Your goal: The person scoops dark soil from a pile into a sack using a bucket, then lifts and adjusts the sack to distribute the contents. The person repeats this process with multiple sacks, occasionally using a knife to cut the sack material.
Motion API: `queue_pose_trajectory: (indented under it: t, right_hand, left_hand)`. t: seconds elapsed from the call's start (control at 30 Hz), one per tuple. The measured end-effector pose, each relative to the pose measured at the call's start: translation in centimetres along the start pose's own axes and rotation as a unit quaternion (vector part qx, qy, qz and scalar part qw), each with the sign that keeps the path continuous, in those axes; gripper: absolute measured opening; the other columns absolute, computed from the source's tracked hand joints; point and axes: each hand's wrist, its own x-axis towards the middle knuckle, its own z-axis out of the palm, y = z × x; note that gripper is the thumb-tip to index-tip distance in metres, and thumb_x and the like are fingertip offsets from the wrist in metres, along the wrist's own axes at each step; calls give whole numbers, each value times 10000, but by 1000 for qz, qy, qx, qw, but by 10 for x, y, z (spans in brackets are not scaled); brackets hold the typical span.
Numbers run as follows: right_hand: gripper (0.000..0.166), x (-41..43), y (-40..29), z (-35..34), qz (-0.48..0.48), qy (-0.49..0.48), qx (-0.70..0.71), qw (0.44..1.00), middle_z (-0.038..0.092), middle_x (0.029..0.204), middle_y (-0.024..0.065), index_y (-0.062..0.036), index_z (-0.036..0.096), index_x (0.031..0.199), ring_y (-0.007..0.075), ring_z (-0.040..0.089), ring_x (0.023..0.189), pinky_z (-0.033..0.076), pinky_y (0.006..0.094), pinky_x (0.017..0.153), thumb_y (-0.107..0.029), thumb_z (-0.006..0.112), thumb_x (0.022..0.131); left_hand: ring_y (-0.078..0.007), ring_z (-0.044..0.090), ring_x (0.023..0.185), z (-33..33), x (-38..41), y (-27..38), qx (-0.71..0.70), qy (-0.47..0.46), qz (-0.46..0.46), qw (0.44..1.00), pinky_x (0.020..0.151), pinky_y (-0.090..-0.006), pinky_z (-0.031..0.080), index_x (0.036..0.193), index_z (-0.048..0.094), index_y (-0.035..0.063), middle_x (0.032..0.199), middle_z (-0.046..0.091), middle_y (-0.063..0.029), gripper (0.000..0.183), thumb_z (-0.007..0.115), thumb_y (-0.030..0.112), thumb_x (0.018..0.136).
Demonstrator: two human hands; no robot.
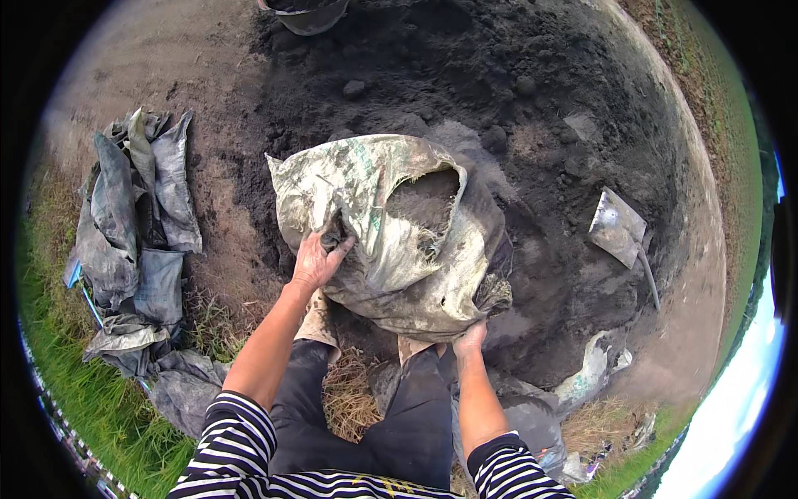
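A large, dirty woven plastic sack (349,206) bulges in front of my legs. A ragged hole in its upper side shows dark, soil-like material (427,199) inside. My left hand (318,259) grips a fold on the sack's left part, thumb and fingers around the gathered cloth. At the lower right edge, my right hand (471,338) holds the sack from below, close to a bunched dark corner (494,294); its fingertips are hidden under the cloth.
Dark loose soil (386,68) spreads beyond the sack, with a bucket-like container (312,19) at the top. A shovel (617,227) lies to the right. Several worn sacks (112,218) are heaped at left; others (530,418) lie at lower right, near dry straw (349,393).
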Motion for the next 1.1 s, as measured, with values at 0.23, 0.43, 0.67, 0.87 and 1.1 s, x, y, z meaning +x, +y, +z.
queue_pose_trajectory:
  t: [0.23, 0.43, 0.67, 0.87, 1.1]
  right_hand:
    - [498, -85, -12, -12, 5, -121, 97, 988, 411, 1215, 74, -84, 393, 1196, 255, 386, 1108, 310, 406, 930, -424, 301, 844]
    - [474, -190, -6, -40, 19, -142, 174, 974, 439, 1193, 80, -71, 423, 1170, 247, 403, 1103, 314, 406, 934, -392, 296, 845]
    - [506, -211, -21, -51, 42, -132, 174, 975, 430, 1209, 88, -68, 413, 1181, 260, 397, 1113, 297, 413, 949, -421, 282, 843]
    - [526, -148, -42, -43, 102, -151, 217, 959, 398, 1233, 120, -40, 390, 1196, 276, 379, 1125, 288, 424, 953, -414, 256, 851]
    - [545, 0, -171, -19, 161, -76, 230, 957, 403, 1217, 138, -51, 390, 1186, 309, 371, 1123, 277, 474, 941, -445, 222, 849]
  left_hand:
    - [-208, 536, 874, -19, -61, -16, -429, -23, -177, 885, 777, -328, 397, 1024, 509, -71, 972, 568, -146, 573, 464, 458, 809]
    - [-164, 489, 929, -99, -156, -2, -493, 106, -193, 842, 827, -282, 367, 1095, 478, -46, 1045, 537, -97, 499, 472, 376, 828]
    - [-166, 514, 755, -133, -161, 36, -376, 136, -286, 871, 701, -319, 410, 966, 553, -43, 848, 581, -104, 510, 491, 435, 799]
    - [-242, 509, 874, -90, -80, 93, -109, 57, -307, 944, 761, -357, 390, 980, 514, -85, 929, 544, -227, 653, 462, 533, 772]
    - [-146, 414, 542, -12, 57, 232, -182, -12, -112, 977, 466, -362, 326, 655, 510, -63, 562, 478, -85, 593, 442, 509, 795]
